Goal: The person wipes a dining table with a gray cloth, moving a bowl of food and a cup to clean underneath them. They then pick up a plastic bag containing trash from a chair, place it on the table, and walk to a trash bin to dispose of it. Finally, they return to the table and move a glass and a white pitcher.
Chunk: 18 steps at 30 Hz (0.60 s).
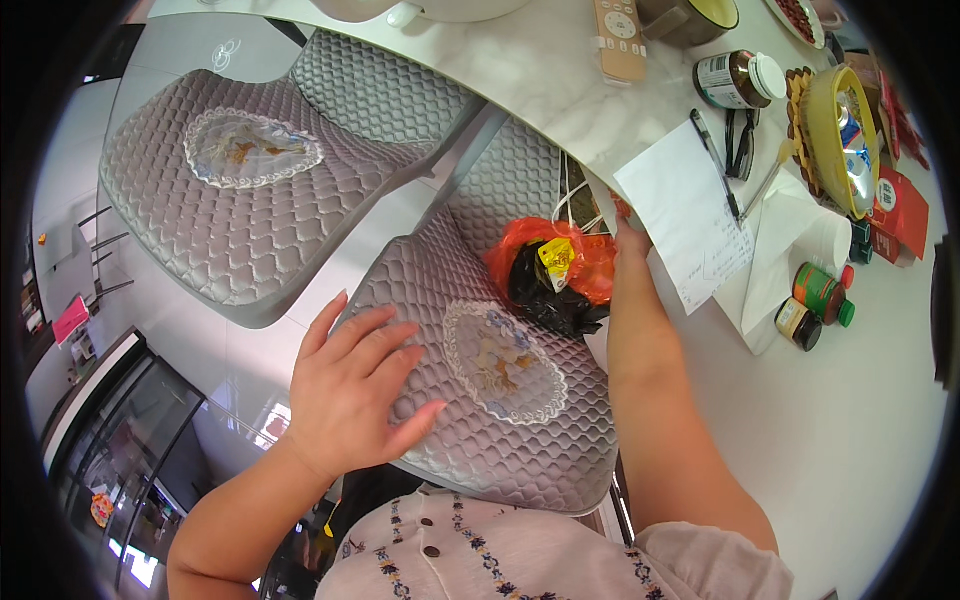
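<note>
My left hand (356, 382), fingers spread and holding nothing, is over the near left edge of a grey quilted chair seat (420, 322). An oval embroidered patch (506, 362) decorates that seat. My right hand (632, 238) reaches beside the table edge, next to a red plastic bag (592, 268) on the chair. Its fingers are mostly hidden, with a bit of red at their tips, and I cannot tell whether they grip the bag. A black plastic bag (559, 301) and a yellow packet (556, 259) show in the red bag's opening. White cords (571, 201) stand behind it.
A second quilted chair (247, 232) is at left. On the marble-patterned table (540, 71) are a handwritten sheet (675, 195), a pen (716, 161), glasses (741, 146), a remote control (621, 41), a brown bottle (731, 80), a yellow basket (817, 142) and small bottles (819, 291).
</note>
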Each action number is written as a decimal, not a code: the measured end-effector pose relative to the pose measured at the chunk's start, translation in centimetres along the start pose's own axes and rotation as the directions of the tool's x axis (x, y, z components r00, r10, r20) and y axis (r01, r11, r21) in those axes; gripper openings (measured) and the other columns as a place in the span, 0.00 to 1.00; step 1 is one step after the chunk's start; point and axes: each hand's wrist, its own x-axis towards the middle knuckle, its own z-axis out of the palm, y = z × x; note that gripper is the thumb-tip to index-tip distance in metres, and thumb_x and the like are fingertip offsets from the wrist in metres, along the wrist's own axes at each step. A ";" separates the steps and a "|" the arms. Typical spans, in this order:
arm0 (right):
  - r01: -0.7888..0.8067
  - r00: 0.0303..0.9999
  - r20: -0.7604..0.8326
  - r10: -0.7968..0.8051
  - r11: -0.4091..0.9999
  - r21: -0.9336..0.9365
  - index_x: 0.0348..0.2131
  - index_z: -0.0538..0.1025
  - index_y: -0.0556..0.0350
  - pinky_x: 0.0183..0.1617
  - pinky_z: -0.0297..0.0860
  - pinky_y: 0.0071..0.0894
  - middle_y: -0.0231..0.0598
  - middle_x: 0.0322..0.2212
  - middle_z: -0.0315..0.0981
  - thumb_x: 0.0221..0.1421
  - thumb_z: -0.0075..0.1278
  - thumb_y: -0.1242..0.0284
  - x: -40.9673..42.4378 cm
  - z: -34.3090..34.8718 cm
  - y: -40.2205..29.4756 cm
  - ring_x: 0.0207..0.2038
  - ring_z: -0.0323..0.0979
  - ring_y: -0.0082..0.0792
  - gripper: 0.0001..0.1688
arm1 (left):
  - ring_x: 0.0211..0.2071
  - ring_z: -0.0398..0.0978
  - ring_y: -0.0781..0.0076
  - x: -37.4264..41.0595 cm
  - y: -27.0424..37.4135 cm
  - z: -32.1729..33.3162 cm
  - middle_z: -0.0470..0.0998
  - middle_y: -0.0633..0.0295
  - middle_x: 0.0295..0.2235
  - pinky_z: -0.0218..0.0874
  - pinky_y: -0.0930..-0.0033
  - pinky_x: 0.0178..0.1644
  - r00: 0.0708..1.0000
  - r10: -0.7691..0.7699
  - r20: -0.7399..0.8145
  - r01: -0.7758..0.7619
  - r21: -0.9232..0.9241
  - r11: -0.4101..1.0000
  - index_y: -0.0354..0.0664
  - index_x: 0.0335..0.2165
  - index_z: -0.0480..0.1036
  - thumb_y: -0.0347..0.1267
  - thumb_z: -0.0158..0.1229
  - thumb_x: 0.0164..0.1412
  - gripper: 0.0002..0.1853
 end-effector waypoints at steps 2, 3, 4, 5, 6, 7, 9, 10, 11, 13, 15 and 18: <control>-0.029 0.998 -0.044 0.040 0.976 0.217 0.49 0.70 0.59 0.41 0.68 0.33 0.42 0.41 0.73 0.57 0.52 0.66 -0.2 0.5 2.7 0.40 0.71 0.36 0.23 | 0.47 0.71 0.58 0.2 0.2 -0.2 0.77 0.60 0.40 0.49 0.45 0.61 1.000 0.009 -0.013 -0.009 -0.003 1.000 0.41 0.30 0.76 0.44 0.63 0.42 0.20; -0.037 0.996 -0.070 0.063 0.945 0.325 0.49 0.70 0.59 0.39 0.68 0.32 0.41 0.40 0.73 0.57 0.53 0.67 0.0 0.2 4.5 0.39 0.72 0.36 0.22 | 0.47 0.71 0.58 0.5 0.2 -0.1 0.77 0.60 0.40 0.49 0.45 0.61 0.999 0.027 -0.020 -0.027 -0.011 1.000 0.41 0.30 0.76 0.44 0.63 0.41 0.20; -0.068 0.993 -0.064 0.102 0.916 0.396 0.48 0.70 0.59 0.38 0.69 0.32 0.40 0.40 0.74 0.57 0.53 0.67 0.1 -0.3 6.0 0.38 0.72 0.35 0.22 | 0.47 0.71 0.58 0.7 0.2 -0.1 0.77 0.60 0.39 0.49 0.45 0.61 0.999 0.043 -0.027 -0.043 -0.018 0.999 0.41 0.30 0.76 0.43 0.64 0.41 0.20; -0.112 0.988 -0.041 0.147 0.881 0.460 0.48 0.71 0.59 0.37 0.69 0.31 0.39 0.39 0.74 0.57 0.53 0.68 -0.2 -1.0 7.4 0.37 0.73 0.34 0.21 | 0.47 0.71 0.57 1.0 0.2 -0.2 0.77 0.60 0.39 0.49 0.45 0.61 0.998 0.055 -0.033 -0.056 -0.029 0.998 0.40 0.30 0.76 0.43 0.64 0.41 0.19; -0.215 0.975 0.054 0.214 0.858 0.466 0.46 0.72 0.57 0.32 0.68 0.29 0.37 0.36 0.74 0.58 0.52 0.68 -1.2 -1.7 6.6 0.33 0.72 0.30 0.18 | 0.46 0.71 0.57 0.7 0.1 -0.1 0.77 0.60 0.39 0.49 0.45 0.61 0.998 0.044 -0.037 -0.045 -0.032 0.998 0.40 0.30 0.76 0.43 0.64 0.41 0.19; -0.314 0.949 0.142 0.280 0.831 0.459 0.44 0.72 0.56 0.28 0.67 0.26 0.34 0.33 0.74 0.58 0.52 0.69 -2.1 -2.8 5.7 0.29 0.71 0.27 0.15 | 0.46 0.72 0.57 0.6 0.0 0.0 0.77 0.60 0.39 0.49 0.45 0.61 0.998 0.037 -0.044 -0.039 -0.039 0.998 0.40 0.30 0.76 0.42 0.64 0.41 0.19; -0.549 0.810 0.478 0.340 0.727 0.412 0.40 0.73 0.53 0.21 0.62 0.23 0.30 0.29 0.73 0.59 0.51 0.70 -8.3 -6.7 -2.3 0.23 0.68 0.22 0.10 | 0.46 0.72 0.57 -0.7 -0.4 -0.1 0.77 0.60 0.39 0.49 0.45 0.61 0.998 -0.019 -0.054 0.018 -0.019 1.000 0.40 0.29 0.75 0.42 0.64 0.41 0.19; -0.570 0.791 0.508 0.342 0.715 0.405 0.42 0.72 0.52 0.24 0.64 0.22 0.30 0.32 0.73 0.59 0.51 0.69 -9.0 -7.8 -1.7 0.27 0.69 0.22 0.11 | 0.46 0.72 0.57 -0.5 -0.3 -0.1 0.77 0.60 0.39 0.49 0.45 0.61 0.998 0.003 -0.055 -0.004 -0.021 1.000 0.40 0.29 0.75 0.42 0.64 0.41 0.19; -0.591 0.769 0.540 0.343 0.704 0.394 0.44 0.71 0.51 0.28 0.66 0.22 0.31 0.36 0.72 0.60 0.50 0.69 -9.6 -8.6 -1.1 0.32 0.69 0.22 0.13 | 0.46 0.72 0.57 -0.3 -0.2 -0.2 0.77 0.60 0.38 0.50 0.45 0.61 0.998 0.025 -0.060 -0.027 -0.027 0.999 0.40 0.29 0.75 0.42 0.63 0.41 0.19; -0.645 0.748 0.549 0.373 0.606 0.465 0.46 0.70 0.49 0.31 0.67 0.21 0.30 0.40 0.72 0.60 0.50 0.70 -10.9 -8.9 -1.3 0.37 0.70 0.22 0.14 | 0.46 0.71 0.57 0.0 -0.3 0.0 0.77 0.60 0.38 0.50 0.45 0.61 0.997 0.045 -0.070 -0.047 -0.032 0.998 0.40 0.29 0.75 0.42 0.63 0.41 0.18; -0.672 0.738 0.507 0.445 0.416 0.613 0.45 0.70 0.48 0.31 0.66 0.20 0.30 0.40 0.72 0.60 0.49 0.72 -12.3 -8.4 -1.6 0.37 0.71 0.22 0.12 | 0.46 0.71 0.57 0.1 -0.4 0.0 0.77 0.59 0.38 0.50 0.45 0.60 0.995 0.062 -0.080 -0.065 -0.037 0.997 0.40 0.29 0.75 0.42 0.63 0.41 0.18; -0.691 0.701 0.542 0.463 0.255 0.676 0.45 0.70 0.49 0.30 0.66 0.19 0.31 0.38 0.73 0.61 0.49 0.73 -11.0 -7.4 -2.1 0.36 0.72 0.23 0.12 | 0.45 0.72 0.58 -0.1 -0.4 -0.2 0.77 0.60 0.38 0.51 0.45 0.60 0.995 0.056 -0.084 -0.060 -0.043 0.997 0.40 0.28 0.75 0.42 0.63 0.41 0.18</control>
